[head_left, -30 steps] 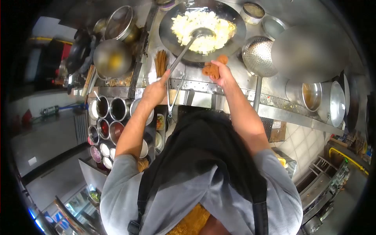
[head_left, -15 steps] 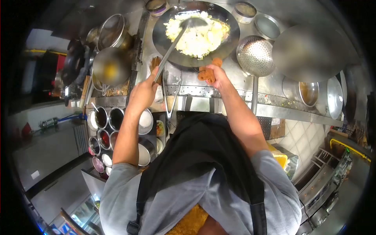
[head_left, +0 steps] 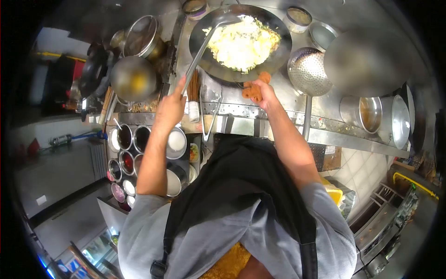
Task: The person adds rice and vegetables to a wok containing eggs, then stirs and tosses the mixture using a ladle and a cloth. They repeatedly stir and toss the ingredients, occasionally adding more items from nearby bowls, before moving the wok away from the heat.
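Note:
A large dark wok (head_left: 204,56) stands on the steel stove, with a mound of pale yellow, rice-like food (head_left: 244,46) flecked with green in it. My left hand (head_left: 171,109) is closed around the long metal handle of a wok ladle (head_left: 200,53). The ladle's head rests at the far left edge of the food. On the near side of the wok, my right hand (head_left: 264,95) grips an orange-brown cloth (head_left: 253,90) bunched at the wok's handle. The cloth mostly hides that handle.
A perforated strainer (head_left: 309,72) lies right of the wok, near a metal pot (head_left: 369,114). Metal tongs (head_left: 211,116) and a bamboo brush (head_left: 193,88) lie near the stove's front edge. Several sauce containers (head_left: 125,160) stand at lower left.
The ladle's head has shifted toward the far left of the wok, off the middle of the food. My right hand keeps its grip on the cloth. The whole view has shifted slightly.

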`<state>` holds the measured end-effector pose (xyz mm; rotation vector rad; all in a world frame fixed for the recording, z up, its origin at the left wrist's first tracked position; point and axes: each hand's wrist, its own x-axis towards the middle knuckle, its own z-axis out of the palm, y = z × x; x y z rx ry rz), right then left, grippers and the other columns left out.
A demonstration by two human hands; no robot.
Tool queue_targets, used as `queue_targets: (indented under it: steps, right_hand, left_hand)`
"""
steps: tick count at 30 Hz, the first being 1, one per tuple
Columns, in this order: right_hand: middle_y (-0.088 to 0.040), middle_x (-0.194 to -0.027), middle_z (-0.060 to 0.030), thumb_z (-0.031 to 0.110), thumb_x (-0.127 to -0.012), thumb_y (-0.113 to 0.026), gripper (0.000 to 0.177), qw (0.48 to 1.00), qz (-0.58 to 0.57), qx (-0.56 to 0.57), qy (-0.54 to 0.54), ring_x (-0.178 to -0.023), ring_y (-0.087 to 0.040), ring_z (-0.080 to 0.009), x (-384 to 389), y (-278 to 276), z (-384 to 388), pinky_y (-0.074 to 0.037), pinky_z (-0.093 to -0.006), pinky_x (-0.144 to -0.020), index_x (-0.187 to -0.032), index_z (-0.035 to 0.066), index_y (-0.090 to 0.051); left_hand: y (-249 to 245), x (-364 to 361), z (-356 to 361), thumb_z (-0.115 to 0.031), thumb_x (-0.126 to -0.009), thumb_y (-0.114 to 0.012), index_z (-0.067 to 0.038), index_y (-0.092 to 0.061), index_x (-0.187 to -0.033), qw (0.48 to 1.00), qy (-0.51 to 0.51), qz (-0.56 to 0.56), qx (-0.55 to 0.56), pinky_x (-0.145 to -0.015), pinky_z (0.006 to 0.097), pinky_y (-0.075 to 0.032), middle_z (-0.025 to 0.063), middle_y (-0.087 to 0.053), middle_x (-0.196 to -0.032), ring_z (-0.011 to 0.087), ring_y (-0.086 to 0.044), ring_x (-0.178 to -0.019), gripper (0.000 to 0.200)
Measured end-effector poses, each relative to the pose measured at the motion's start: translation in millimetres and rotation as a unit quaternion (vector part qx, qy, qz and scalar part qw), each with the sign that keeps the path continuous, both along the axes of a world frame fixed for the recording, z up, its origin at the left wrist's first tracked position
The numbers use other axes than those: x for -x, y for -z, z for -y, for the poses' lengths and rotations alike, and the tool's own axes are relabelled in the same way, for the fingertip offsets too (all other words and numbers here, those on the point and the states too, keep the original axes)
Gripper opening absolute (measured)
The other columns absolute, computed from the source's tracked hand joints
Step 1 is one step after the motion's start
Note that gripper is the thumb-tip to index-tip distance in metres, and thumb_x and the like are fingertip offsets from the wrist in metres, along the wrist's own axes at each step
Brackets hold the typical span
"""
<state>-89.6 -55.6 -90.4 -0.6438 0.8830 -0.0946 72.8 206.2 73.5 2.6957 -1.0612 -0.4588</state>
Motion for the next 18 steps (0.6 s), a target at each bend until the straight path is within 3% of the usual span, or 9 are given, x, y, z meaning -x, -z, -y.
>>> queue_targets:
  steps: [3, 5, 9, 12, 14, 15, 16, 17, 18]
  right_hand:
    - [-0.072, -0.113, -0.0104, 0.023, -0.096, -0.055, 0.032, 1.0, -0.027, 0.001, -0.01, -0.09, -0.069, -0.0225, 0.2, -4.0, -0.1, -0.05, -0.0346, -0.062, -0.121, 0.004, -0.06]
    - [-0.072, -0.113, -0.0109, 0.023, -0.096, -0.055, 0.032, 1.0, -0.009, -0.012, -0.012, -0.09, -0.069, -0.023, -2.3, -1.0, 2.3, -0.051, -0.0351, -0.062, -0.121, 0.004, -0.059]
    - [-0.07, -0.109, -0.0141, 0.022, -0.095, -0.055, 0.031, 0.998, 0.035, 0.0, -0.048, -0.088, -0.069, -0.024, -4.3, 14.0, 11.8, -0.05, -0.0339, -0.057, -0.119, 0.002, -0.056]
    - [-0.068, -0.105, -0.0175, 0.018, -0.096, -0.052, 0.028, 0.999, 0.04, -0.014, 0.023, -0.086, -0.068, -0.0253, 13.8, -0.2, 3.5, -0.047, -0.032, -0.049, -0.119, 0.001, -0.053]
    - [-0.066, -0.104, -0.0183, 0.017, -0.097, -0.05, 0.026, 0.997, 0.033, -0.038, 0.051, -0.085, -0.068, -0.0259, 38.4, -56.1, -17.3, -0.046, -0.0318, -0.047, -0.117, 0.0, -0.053]
    - [-0.065, -0.102, -0.019, 0.016, -0.097, -0.049, 0.025, 0.994, 0.022, -0.066, 0.081, -0.084, -0.067, -0.0265, 50.9, -85.8, -29.5, -0.045, -0.0316, -0.044, -0.115, -0.001, -0.053]
    - [-0.064, -0.103, -0.0198, 0.015, -0.097, -0.047, 0.026, 0.996, 0.01, -0.047, 0.076, -0.083, -0.067, -0.029, 57.7, -104.4, -36.1, -0.051, -0.0371, -0.049, -0.116, -0.002, -0.052]
    - [-0.064, -0.103, -0.0198, 0.015, -0.097, -0.047, 0.026, 0.996, 0.005, -0.047, 0.073, -0.083, -0.067, -0.029, 54.9, -99.7, -34.3, -0.051, -0.0371, -0.049, -0.116, -0.002, -0.052]
    - [-0.064, -0.105, -0.0206, 0.015, -0.097, -0.048, 0.026, 0.998, 0.006, -0.043, 0.049, -0.084, -0.067, -0.0297, 48.5, -88.7, -31.5, -0.054, -0.0401, -0.054, -0.116, -0.002, -0.053]
  left_hand:
    - [39.1, -3.7, 4.3, -0.02, -0.095, -0.059, -0.026, -0.035, -0.157, 0.998, -0.033, -0.04, -0.027, -0.092, 0.0521, -0.05, 0.0312, -0.068, -0.107, 0.0481, -0.065, -0.102, 0.066]
    - [49.6, -10.2, 9.0, -0.017, -0.095, -0.059, -0.021, -0.034, -0.157, 0.991, -0.022, -0.126, 0.047, -0.094, 0.0499, -0.049, 0.0321, -0.066, -0.112, 0.0476, -0.064, -0.107, 0.067]
    - [-2.7, 13.2, -20.6, -0.012, -0.094, -0.057, -0.018, -0.032, -0.159, 0.987, -0.002, -0.161, 0.01, -0.095, 0.0438, -0.049, 0.031, -0.068, -0.109, 0.0429, -0.067, -0.105, 0.069]
    - [-58.5, 33.4, -53.1, -0.009, -0.093, -0.058, -0.018, -0.039, -0.156, 0.973, -0.064, -0.218, -0.038, -0.089, 0.0412, -0.051, 0.0285, -0.069, -0.101, 0.0393, -0.069, -0.095, 0.066]
    - [-90.7, 44.8, -86.2, -0.007, -0.093, -0.061, -0.025, -0.038, -0.158, 0.991, 0.024, -0.126, -0.049, -0.069, 0.0341, -0.051, 0.0132, -0.056, -0.068, 0.0171, -0.055, -0.058, 0.071]
    - [-109.6, 54.2, -89.7, -0.007, -0.093, -0.061, -0.025, -0.038, -0.158, 0.991, 0.024, -0.126, -0.048, -0.069, 0.0341, -0.051, 0.0132, -0.056, -0.068, 0.0171, -0.055, -0.058, 0.071]
    - [-128.2, 63.2, -91.7, -0.006, -0.092, -0.062, -0.027, -0.038, -0.157, 0.987, 0.017, -0.137, -0.077, -0.07, 0.0348, -0.051, 0.0144, -0.057, -0.069, 0.019, -0.055, -0.059, 0.072]
    - [-134.4, 72.2, -94.5, -0.006, -0.092, -0.063, -0.029, -0.039, -0.157, 0.982, 0.009, -0.154, -0.106, -0.071, 0.0355, -0.051, 0.0156, -0.057, -0.07, 0.0209, -0.056, -0.059, 0.073]
    - [-121.9, 74.0, -94.8, -0.007, -0.092, -0.064, -0.032, -0.04, -0.156, 0.987, 0.044, -0.127, -0.09, -0.073, 0.0375, -0.052, 0.0198, -0.06, -0.073, 0.0305, -0.057, -0.062, 0.073]
